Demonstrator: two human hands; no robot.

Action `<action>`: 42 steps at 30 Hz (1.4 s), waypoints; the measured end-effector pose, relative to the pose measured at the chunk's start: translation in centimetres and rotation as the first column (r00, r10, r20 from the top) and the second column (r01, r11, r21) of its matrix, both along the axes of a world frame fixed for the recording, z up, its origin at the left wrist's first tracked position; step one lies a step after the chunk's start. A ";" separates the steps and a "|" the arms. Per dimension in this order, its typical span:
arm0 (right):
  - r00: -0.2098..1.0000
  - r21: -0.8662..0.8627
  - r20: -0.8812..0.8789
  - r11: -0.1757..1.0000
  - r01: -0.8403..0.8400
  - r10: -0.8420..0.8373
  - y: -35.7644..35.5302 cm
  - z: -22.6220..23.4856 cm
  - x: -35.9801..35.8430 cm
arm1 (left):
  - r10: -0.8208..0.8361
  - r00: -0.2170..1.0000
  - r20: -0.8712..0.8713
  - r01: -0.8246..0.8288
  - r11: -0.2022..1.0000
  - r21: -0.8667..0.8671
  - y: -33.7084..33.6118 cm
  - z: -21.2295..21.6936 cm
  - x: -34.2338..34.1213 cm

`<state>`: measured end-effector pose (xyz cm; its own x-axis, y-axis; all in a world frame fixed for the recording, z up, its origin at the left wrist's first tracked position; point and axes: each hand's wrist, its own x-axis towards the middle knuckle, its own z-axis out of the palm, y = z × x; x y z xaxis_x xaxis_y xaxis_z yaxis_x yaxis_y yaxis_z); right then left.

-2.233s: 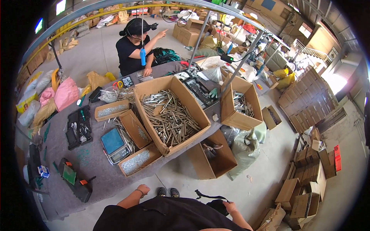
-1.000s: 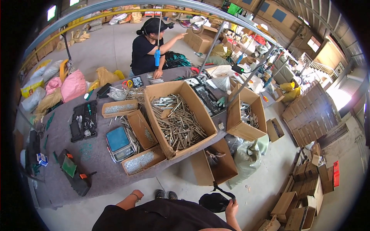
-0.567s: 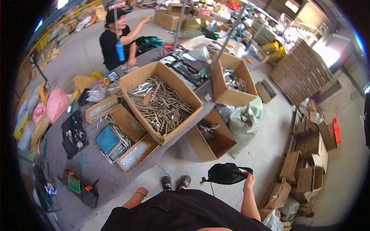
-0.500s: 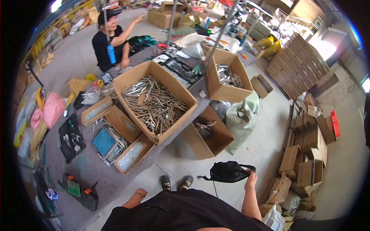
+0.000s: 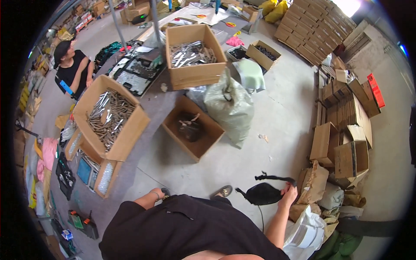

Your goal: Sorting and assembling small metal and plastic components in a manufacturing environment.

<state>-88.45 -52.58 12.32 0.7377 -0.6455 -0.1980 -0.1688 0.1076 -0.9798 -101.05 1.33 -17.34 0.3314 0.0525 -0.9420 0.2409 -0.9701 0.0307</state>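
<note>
My right hand (image 5: 289,195) grips a black pouch (image 5: 262,193) by its edge, at hip height on my right. The pouch's strap sticks out to the left and a thin cord hangs below it. My left hand (image 5: 155,195) rests bent against my left hip, holding nothing that I can see; its fingers are hidden. My feet stand on the concrete floor beside a low grey table (image 5: 147,143). On that table a large cardboard box of metal rods (image 5: 110,119) lies to my front left.
An open cardboard box (image 5: 193,128) and a grey sack (image 5: 229,106) stand on the floor ahead. Farther off is a box of metal parts (image 5: 193,54). A person in black (image 5: 71,71) sits at the far left. Cardboard cartons (image 5: 342,112) and a white bag (image 5: 307,234) crowd the right.
My view has swung right and down, so the table and boxes slid to the left. The black pouch stays in my right hand, now farther out to my right.
</note>
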 end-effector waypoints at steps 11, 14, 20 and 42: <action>0.974 0.052 -0.224 0.998 0.045 -0.032 -25.6 -5.3 14.0 | 0.452 0.844 0.288 -0.409 0.891 -0.200 -29.3 3.5 25.1; 0.945 0.036 -0.327 0.998 0.048 -0.034 -34.6 -7.6 20.6 | 0.228 0.923 0.311 -0.258 0.965 0.057 -31.5 -3.4 30.0; 0.907 0.032 -0.408 0.992 0.124 -0.100 -45.8 -5.0 38.6 | 0.041 0.937 0.347 -0.033 0.999 -0.028 -46.1 -2.8 52.4; 0.506 0.089 -0.563 0.657 -0.749 0.653 -66.8 -8.9 122.7 | 0.104 0.980 0.172 -0.093 0.993 -0.071 -69.9 -4.7 110.0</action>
<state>34.25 -119.40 3.40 0.7719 -0.0170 -0.6356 -0.5855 -0.4086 -0.7001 8.94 -68.57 -22.05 0.4878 0.0366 -0.8722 0.3208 -0.9367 0.1402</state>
